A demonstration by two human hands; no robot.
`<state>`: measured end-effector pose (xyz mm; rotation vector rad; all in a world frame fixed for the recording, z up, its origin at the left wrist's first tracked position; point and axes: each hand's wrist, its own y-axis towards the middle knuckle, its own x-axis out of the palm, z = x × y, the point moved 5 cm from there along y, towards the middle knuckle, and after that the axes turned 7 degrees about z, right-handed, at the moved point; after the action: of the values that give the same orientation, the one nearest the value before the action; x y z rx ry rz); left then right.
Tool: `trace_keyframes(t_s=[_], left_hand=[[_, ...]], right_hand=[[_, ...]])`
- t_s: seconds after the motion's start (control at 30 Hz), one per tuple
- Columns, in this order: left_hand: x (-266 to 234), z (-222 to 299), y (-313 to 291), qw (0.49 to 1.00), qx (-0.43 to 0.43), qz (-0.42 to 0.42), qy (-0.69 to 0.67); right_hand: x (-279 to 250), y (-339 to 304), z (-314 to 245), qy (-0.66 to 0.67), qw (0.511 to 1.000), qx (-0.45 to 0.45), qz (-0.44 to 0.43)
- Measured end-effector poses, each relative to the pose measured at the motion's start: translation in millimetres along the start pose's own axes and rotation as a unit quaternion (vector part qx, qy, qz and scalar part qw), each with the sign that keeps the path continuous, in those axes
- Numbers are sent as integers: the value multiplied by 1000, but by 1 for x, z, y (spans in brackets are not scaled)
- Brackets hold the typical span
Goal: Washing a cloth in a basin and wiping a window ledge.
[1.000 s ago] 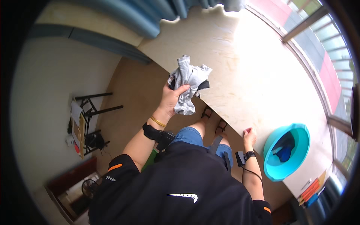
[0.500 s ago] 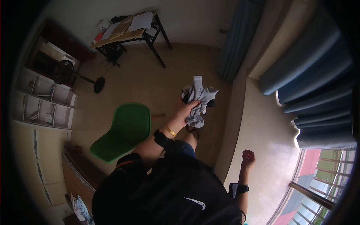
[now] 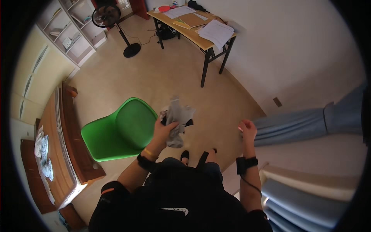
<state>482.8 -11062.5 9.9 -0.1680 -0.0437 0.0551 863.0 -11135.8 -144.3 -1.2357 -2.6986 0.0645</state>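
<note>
A bunch of grey socks [image 3: 176,116], with some darker pieces among them, hangs in front of me. My left hand [image 3: 164,131] is closed round its side, the thumb lying across the grey fabric. Over to the right, my right hand [image 3: 248,130] is held up with its fingers curled in, and no object shows in it. It appears just in front of the tied blue curtain [image 3: 290,125]. Part of the bunch is hidden by my left fingers.
A green chair [image 3: 131,123] stands close on my left, beside a wooden bed [image 3: 63,143] with crumpled cloth [image 3: 44,154] on it. Farther off are a standing fan [image 3: 132,50], white shelves [image 3: 83,52] and a folding table [image 3: 197,36] with papers. A wall [image 3: 301,50] bounds the right.
My view has turned to the right, away from the window. My left hand still grips the socks, and my right hand has risen from low beside the window ledge to about chest-front height.
</note>
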Motion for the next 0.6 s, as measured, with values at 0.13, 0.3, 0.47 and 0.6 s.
trace_keyframes(t_s=[0.13, 0.3, 0.47, 0.6], left_hand=[[-15, -5, -47, 991, 19, 118, -53], [-17, -22, -112, 971, 48, 224, -64], [-18, -69, -202, 917, 20, 373, -143], [-2, -76, -236, 901, 12, 413, -134]], right_hand=[[42, 85, -44, 29, 994, 4, -102], [96, 186, -69, 15, 984, 1, -176], [159, 190, -52, -16, 966, 4, -259], [210, 214, -57, 74, 960, 71, -262]])
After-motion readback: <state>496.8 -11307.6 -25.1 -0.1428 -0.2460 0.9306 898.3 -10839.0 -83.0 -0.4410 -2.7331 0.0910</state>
